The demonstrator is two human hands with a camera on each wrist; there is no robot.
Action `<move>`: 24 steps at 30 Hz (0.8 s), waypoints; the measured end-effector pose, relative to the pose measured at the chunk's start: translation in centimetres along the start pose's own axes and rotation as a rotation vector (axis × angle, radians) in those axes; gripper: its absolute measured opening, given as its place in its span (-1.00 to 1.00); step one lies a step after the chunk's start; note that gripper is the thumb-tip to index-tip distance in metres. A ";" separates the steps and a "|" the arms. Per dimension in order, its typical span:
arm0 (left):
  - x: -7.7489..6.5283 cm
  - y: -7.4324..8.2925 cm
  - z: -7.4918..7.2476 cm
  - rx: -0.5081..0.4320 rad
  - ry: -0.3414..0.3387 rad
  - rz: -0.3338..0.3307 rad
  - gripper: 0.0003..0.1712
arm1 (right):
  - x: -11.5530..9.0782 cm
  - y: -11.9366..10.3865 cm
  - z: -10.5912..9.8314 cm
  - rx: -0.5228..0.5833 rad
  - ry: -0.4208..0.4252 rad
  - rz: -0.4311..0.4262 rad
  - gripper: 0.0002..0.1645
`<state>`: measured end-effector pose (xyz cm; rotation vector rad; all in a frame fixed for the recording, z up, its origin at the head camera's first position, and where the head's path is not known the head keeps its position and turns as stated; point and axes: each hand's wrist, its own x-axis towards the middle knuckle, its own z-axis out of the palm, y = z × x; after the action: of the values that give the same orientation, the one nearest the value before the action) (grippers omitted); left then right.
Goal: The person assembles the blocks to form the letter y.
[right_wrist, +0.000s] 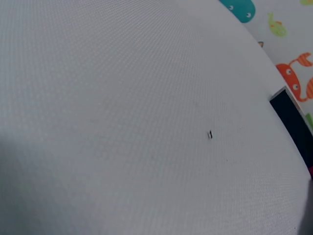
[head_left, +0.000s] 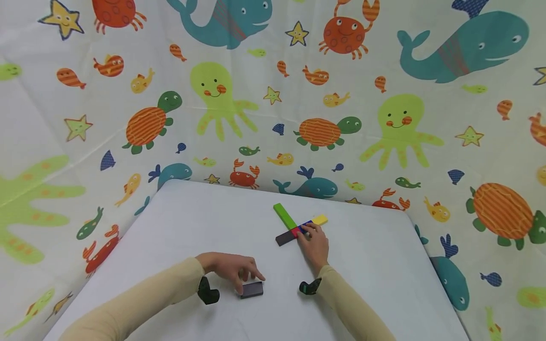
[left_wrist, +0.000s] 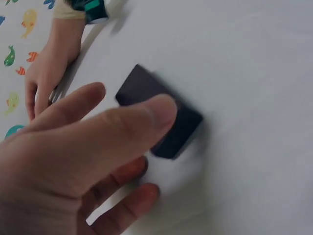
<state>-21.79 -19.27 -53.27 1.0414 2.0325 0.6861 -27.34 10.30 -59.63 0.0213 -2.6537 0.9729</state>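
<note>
My left hand reaches over a loose black block on the white table. In the left wrist view its thumb overlaps the black block, while the other fingers stay spread apart from it. Farther off, my right hand pinches a blue block between thumb and fingers, partly hiding it. This block lies in a row between a red block and a yellow block. Another black block continues the row leftward, and a green block extends away from the red one.
The white table ends at the back against a hanging cloth printed with sea animals. Dark wrist cameras sit under both sleeves. The right wrist view shows mostly tabletop, with the row's black block at its right edge.
</note>
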 end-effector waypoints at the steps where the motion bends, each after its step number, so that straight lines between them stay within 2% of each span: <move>1: 0.0 0.1 0.2 0.020 -0.001 0.018 -0.31 | 0.0 0.0 0.0 0.001 0.001 0.001 -0.58; 6: 0.6 0.3 0.9 0.086 0.023 0.083 -0.28 | -0.2 0.0 -0.3 0.021 0.014 -0.017 -0.59; 9: 0.9 0.4 1.0 0.102 0.024 0.081 -0.30 | -0.3 0.0 -0.3 0.031 0.018 -0.030 -0.59; 17: 1.0 0.4 0.8 0.114 -0.024 0.066 -0.36 | -0.4 0.1 -0.1 0.023 0.026 -0.045 -0.60; 19: 0.9 0.3 0.6 0.130 -0.001 0.071 -0.37 | -0.3 0.1 -0.1 0.024 0.028 -0.041 -0.60; 24: 0.7 -0.1 0.2 0.147 0.105 0.058 -0.39 | -0.2 0.1 0.1 0.020 0.016 -0.025 -0.59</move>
<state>-21.99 -18.72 -53.72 1.1751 2.1772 0.6406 -27.21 10.34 -59.82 0.0505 -2.6228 0.9881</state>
